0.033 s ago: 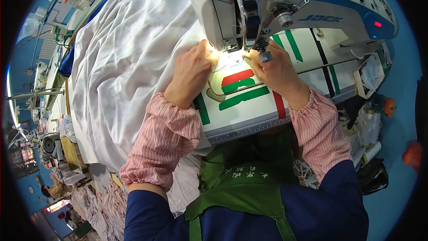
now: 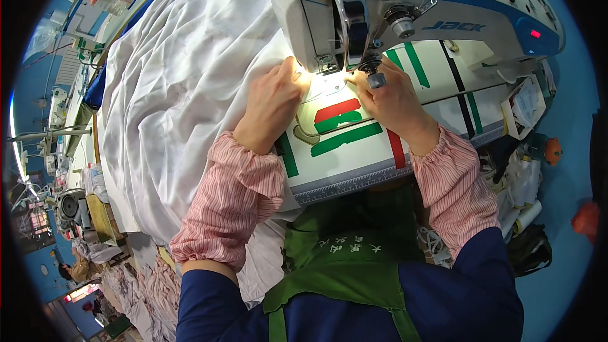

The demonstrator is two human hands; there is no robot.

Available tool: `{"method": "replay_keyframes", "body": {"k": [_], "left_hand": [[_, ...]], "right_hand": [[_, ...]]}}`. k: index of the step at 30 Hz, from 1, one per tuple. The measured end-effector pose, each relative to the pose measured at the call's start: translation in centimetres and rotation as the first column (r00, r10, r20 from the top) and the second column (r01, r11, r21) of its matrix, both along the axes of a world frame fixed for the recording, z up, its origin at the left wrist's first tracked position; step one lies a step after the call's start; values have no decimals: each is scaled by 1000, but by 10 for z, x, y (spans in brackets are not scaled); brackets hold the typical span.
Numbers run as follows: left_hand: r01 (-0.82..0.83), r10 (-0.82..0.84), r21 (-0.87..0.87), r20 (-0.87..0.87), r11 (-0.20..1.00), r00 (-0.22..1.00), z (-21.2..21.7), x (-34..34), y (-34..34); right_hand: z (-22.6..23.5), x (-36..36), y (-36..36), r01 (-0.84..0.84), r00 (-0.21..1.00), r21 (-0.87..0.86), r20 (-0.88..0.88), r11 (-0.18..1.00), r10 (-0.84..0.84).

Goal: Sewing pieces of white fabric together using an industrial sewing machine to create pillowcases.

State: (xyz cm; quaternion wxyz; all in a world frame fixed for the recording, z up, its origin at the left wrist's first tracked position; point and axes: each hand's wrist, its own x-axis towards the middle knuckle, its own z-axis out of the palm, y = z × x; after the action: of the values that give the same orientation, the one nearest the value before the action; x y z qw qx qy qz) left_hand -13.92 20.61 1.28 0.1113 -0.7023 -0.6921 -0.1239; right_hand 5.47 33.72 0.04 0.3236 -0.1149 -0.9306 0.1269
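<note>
A white and blue sewing machine (image 2: 443,16) stands over a lit white sewing bed, its needle area (image 2: 327,66) between my two hands. A large white cloth (image 2: 183,69) spreads over the table on the left and runs up to the needle. My left hand (image 2: 272,101) is closed at the cloth's edge, just left of the presser foot, its fingertips bent down onto the fabric. To the right of the foot, my right hand (image 2: 394,98) has its thumb and fingers drawn together. The machine's tension knob (image 2: 376,80) partly covers those fingers, and what they pinch is hidden.
Red and green tape strips (image 2: 346,139) mark the bed, and a ruler strip (image 2: 354,180) edges its front. An open box (image 2: 524,107) sits at the right end, with thread cones (image 2: 527,215) below. Piled cloth (image 2: 142,294) lies at lower left; another person (image 2: 77,267) is far behind.
</note>
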Motion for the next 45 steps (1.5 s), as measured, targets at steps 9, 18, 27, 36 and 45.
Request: {"method": "replay_keyframes", "body": {"k": [9, 18, 27, 36, 45], "left_hand": [[111, -110, -5, 64, 994, 992, 20, -16, 2], [178, -20, -466, 324, 867, 946, 40, -50, 11], [33, -83, -370, -119, 929, 989, 49, 4, -20], [-109, 101, -269, -42, 957, 994, 39, 35, -33], [-97, 90, -174, -47, 980, 995, 35, 26, -33]], "right_hand": [[5, 0, -14, 8, 998, -12, -65, 1000, -9], [7, -55, -160, -157, 979, 67, -122, 985, 164], [20, 51, -129, -358, 918, -189, 111, 914, 382], [26, 74, -86, -222, 975, -264, -44, 939, 218], [14, 35, -75, 131, 991, -303, 76, 944, -113]]}}
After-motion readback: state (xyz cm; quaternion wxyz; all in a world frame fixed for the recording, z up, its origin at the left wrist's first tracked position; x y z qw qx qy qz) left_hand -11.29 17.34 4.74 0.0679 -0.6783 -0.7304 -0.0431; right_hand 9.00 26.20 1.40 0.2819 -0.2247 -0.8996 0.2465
